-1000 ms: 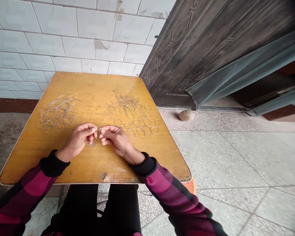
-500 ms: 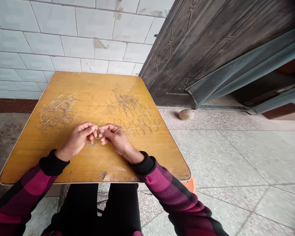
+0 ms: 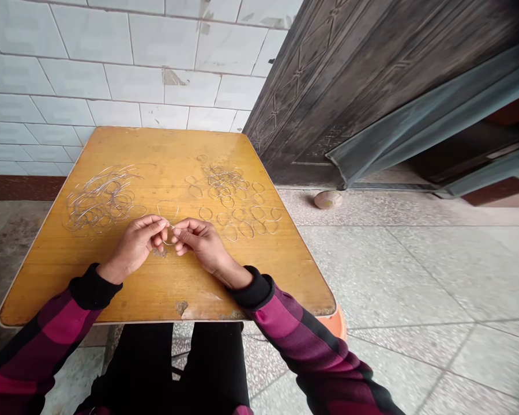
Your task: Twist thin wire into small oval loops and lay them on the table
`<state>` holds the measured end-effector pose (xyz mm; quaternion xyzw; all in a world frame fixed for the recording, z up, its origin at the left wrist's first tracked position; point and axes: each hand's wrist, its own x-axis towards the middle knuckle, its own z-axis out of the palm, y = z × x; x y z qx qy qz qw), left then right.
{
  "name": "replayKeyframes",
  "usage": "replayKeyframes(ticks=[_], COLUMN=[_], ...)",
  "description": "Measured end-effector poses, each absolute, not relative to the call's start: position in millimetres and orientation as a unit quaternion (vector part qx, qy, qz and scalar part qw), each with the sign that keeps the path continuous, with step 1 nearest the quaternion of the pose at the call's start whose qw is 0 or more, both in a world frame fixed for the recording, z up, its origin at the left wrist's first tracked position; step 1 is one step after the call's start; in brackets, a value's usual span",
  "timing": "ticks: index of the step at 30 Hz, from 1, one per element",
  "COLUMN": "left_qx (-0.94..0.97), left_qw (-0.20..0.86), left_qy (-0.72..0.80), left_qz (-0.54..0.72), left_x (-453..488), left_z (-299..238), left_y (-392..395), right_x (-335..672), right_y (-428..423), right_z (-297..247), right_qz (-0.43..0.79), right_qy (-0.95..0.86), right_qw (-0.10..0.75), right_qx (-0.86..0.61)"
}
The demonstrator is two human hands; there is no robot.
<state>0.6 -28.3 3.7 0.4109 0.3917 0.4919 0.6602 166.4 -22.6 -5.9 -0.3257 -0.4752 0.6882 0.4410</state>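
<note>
My left hand (image 3: 135,244) and my right hand (image 3: 200,242) meet over the middle of a worn yellow wooden table (image 3: 168,288). Both pinch the ends of one thin wire loop (image 3: 168,208) that curves up and away from the fingertips. A tangled heap of bare wire pieces (image 3: 99,199) lies on the table to the left of my left hand. Several small closed wire rings (image 3: 236,207) are spread out beyond and to the right of my right hand.
A white tiled wall (image 3: 112,63) stands behind the table. A dark carved door (image 3: 372,75) and a grey-green frame rise at the right. A small round object (image 3: 327,199) lies on the speckled floor by the door. An orange stool edge (image 3: 336,324) shows under the table.
The wire loop between my fingertips has bent into a tighter, more closed curve. My hands stay almost in the same place, drawn slightly closer together.
</note>
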Motion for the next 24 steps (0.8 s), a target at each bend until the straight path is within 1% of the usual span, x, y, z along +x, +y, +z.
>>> replayKeyframes(ticks=[9,12,16,19,24], left_qx=[0.500,0.480,0.457,0.459,0.455], left_qw=[0.505,0.501,0.520,0.526,0.503], left_qy=[0.467,0.466,0.454,0.449,0.449], left_qz=[0.526,0.549,0.560,0.558,0.581], left_x=[7,8,8,9,14], left_z=[1,1,4,4,-2], left_y=[-32,-32,-32,-32,-33], right_x=[165,165,165,164,159], right_y=[-23,-23,-23,-24,-25], right_z=[-8,-9,-10,-9,-11], right_qz=[0.682,0.682,0.689,0.700,0.721], right_qy=[-0.490,-0.491,-0.483,-0.461,-0.392], right_qw=[0.424,0.418,0.417,0.431,0.458], right_qx=[-0.337,-0.346,-0.343,-0.335,-0.340])
